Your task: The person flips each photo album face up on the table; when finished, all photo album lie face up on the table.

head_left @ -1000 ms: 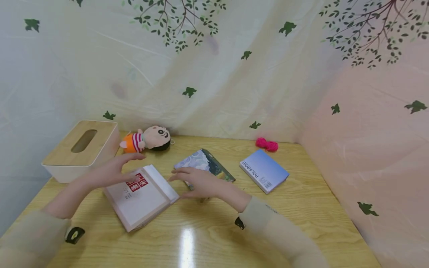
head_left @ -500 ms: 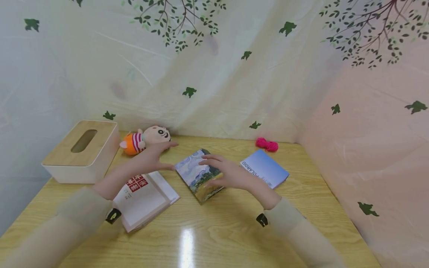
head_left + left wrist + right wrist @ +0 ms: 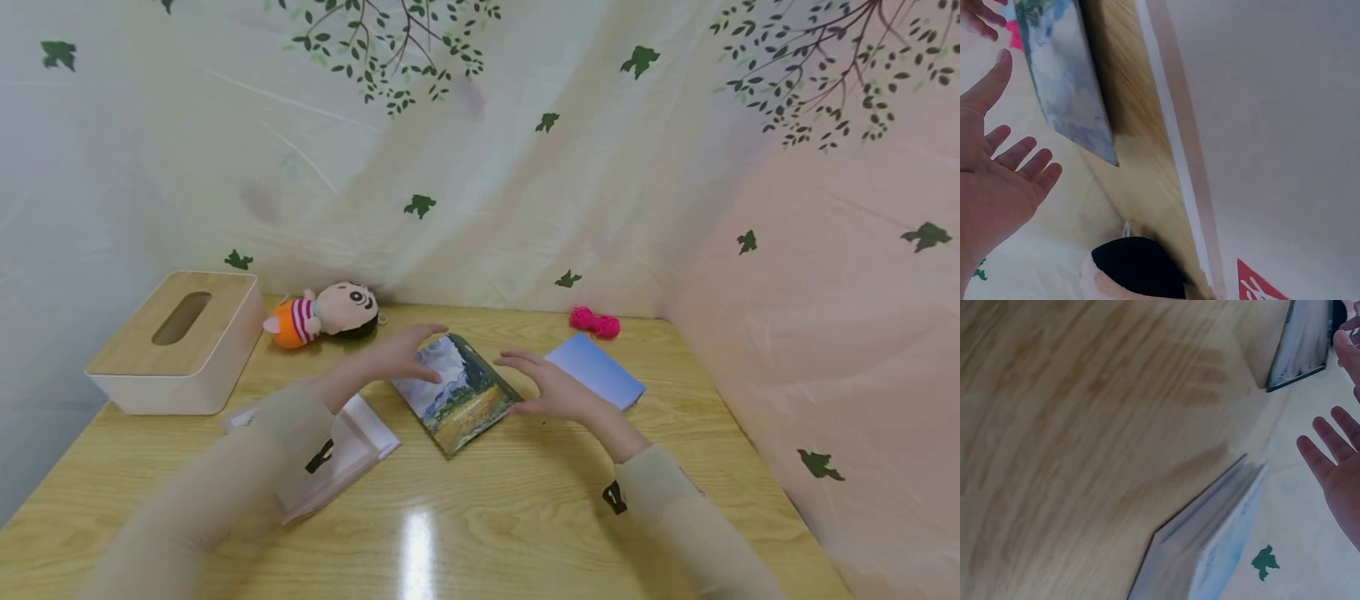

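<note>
"Both hands have shifted rightward over the last second. Left hand (image 3: 392,358) has left the pale book (image 3: 347,458) for the painted-cover book (image 3: 471,398), and right hand (image 3: 558,390) has drawn off that same cover to its right side."

"Where is the painted-cover book now?"

"Lying flat in the middle of the table (image 3: 525,517), turned at an angle, with one hand on either side of it."

"Is either hand gripping it?"

"No. Each is well open, thumb apart from the fingers, and holds nothing. From the head, the left one overlaps the cover's upper left edge, but its own wrist view shows a gap. I can't tell whether the right thumb touches the edge."

"And around them?"

"On the right, the blue book (image 3: 600,371) is partly hidden behind the right hand, with a pink bundle (image 3: 595,322) beyond it. At the left, a sleeve (image 3: 210,483) hides much of the pale book. Farther back lie the doll (image 3: 347,310) and, beside it, the tissue box (image 3: 180,360)."
</note>
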Motion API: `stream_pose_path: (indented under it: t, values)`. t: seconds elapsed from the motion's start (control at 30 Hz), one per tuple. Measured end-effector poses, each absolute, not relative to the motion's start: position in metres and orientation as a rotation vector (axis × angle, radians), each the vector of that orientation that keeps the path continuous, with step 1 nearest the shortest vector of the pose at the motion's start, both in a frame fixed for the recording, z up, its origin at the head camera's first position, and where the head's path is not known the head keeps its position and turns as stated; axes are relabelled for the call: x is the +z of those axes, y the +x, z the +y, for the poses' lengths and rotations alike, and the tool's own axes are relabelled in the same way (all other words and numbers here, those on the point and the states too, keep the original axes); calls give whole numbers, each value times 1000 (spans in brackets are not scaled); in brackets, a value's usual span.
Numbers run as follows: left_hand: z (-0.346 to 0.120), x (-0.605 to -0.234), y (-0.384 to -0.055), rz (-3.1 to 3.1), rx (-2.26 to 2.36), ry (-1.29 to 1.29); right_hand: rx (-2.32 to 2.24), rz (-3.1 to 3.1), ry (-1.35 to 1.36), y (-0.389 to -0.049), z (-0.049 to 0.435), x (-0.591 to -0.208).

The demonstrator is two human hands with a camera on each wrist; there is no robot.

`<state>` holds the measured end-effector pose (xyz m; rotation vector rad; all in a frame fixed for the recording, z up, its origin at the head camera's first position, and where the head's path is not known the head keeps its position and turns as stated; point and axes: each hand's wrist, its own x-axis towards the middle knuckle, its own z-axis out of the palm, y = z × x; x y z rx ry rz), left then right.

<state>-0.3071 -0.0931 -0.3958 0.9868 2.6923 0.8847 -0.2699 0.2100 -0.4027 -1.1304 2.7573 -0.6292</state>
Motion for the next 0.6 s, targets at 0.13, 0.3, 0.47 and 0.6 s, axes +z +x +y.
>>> stream_pose_path:
  t: [0.13,0.3,0.47,0.6]
  values:
    - [-89,-405,-318,2693,789,957,-607,2720,-1096,-278,213,-415]
    - [-90,-414,-327,2674,729,908,-596,2699,-1072,-286,212,-426]
    - [-90,-420,-333,2639,722,929,-537,2710,-1075,-293,213,-435]
    - [-87,-424,-336,2636,735,947,-587,2695,-1057,-295,215,-435]
